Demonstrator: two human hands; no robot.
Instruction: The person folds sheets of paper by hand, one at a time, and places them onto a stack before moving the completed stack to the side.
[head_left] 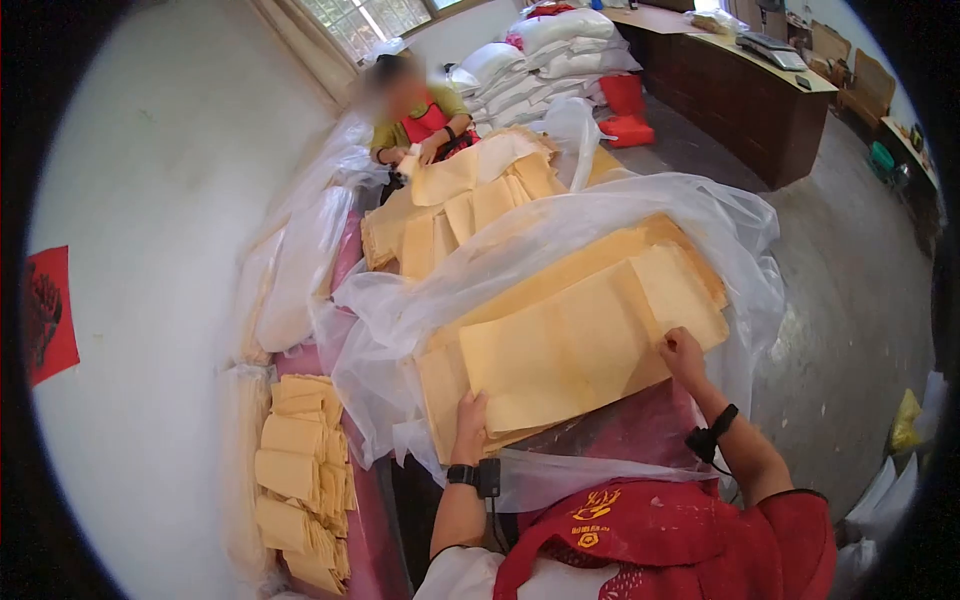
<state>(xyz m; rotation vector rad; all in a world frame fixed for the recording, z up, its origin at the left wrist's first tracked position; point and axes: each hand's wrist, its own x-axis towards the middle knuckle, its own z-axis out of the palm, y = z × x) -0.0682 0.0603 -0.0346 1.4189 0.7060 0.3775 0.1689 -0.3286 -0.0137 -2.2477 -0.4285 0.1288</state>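
Observation:
A wide, thin yellow sheet, which looks like tofu skin (560, 350), lies stretched between my two hands over a stack of similar sheets (440, 390). My left hand (471, 415) pinches its near left edge, the thumb on top. At the near right edge, my right hand (683, 355) is closed with the fingers curled on the sheet's border. Clear plastic film (700, 205) spreads beneath and around the stack. Each wrist wears a black band with a small device.
Folded yellow bundles (295, 450) are piled at the lower left. Across the table, a co-worker (420, 120) handles a sheet beside another stack (480, 200). White sacks (545, 65) stand at the back, with a dark brown counter (730, 110) on the right.

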